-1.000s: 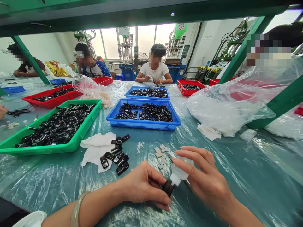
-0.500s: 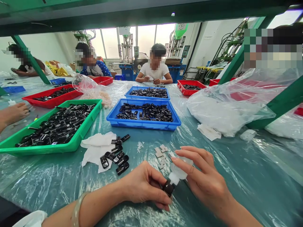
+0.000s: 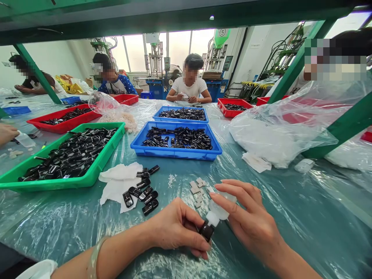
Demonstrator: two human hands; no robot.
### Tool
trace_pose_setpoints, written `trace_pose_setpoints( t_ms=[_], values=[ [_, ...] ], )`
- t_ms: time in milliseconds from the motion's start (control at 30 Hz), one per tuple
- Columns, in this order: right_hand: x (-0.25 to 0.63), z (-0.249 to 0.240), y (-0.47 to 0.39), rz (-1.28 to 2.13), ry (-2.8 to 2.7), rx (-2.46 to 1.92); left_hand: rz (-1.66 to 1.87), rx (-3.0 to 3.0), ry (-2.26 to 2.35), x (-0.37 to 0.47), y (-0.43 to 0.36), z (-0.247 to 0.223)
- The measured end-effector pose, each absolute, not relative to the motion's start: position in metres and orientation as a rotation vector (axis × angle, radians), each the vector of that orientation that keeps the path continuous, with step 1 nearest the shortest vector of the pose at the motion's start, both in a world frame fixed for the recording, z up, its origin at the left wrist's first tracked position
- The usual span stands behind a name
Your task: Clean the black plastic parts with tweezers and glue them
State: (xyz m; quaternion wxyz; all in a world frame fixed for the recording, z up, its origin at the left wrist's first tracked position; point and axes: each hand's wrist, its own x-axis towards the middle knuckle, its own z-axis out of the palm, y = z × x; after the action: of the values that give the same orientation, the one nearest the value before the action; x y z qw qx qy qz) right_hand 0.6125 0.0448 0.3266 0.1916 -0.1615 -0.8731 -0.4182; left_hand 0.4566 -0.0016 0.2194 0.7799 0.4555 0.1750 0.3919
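Note:
My left hand (image 3: 177,226) pinches a small black plastic piece (image 3: 206,231) near the table's front edge. My right hand (image 3: 252,221) holds a small clear squeeze bottle (image 3: 218,211) with its white tip against that black piece. Just left of my hands, several more black pieces (image 3: 143,192) lie beside a white cloth (image 3: 116,182). A few small grey pads (image 3: 197,190) lie just beyond my right fingers.
A green tray (image 3: 95,170) of black pieces stands at the left, two blue trays (image 3: 174,152) in the middle, red trays (image 3: 37,124) behind. Clear plastic bags (image 3: 279,131) pile at the right. Several people sit around the table; a co-worker's hand (image 3: 7,133) holds a bottle at far left.
My hands stay almost still, the bottle tip on the black piece. The co-worker's hand at the far left has drawn back and now holds a small bottle.

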Motion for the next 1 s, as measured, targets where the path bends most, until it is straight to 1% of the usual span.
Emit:
trace_pose_setpoints(
  t_ms=[267,633,1000],
  values=[
    [0.6164,0.3285,0.0447,-1.108,-2.491,-0.410,0.851,0.959,0.386,0.4559,-0.0015,0.2225],
    [0.6170,0.3277,0.0432,-1.233,-2.443,-0.430,0.844,0.977,0.393,0.4560,-0.0008,0.2203],
    [0.6148,0.3328,0.0439,-1.145,-2.484,-0.378,0.847,1.004,0.411,0.4572,-0.0018,0.2202]
  ],
)
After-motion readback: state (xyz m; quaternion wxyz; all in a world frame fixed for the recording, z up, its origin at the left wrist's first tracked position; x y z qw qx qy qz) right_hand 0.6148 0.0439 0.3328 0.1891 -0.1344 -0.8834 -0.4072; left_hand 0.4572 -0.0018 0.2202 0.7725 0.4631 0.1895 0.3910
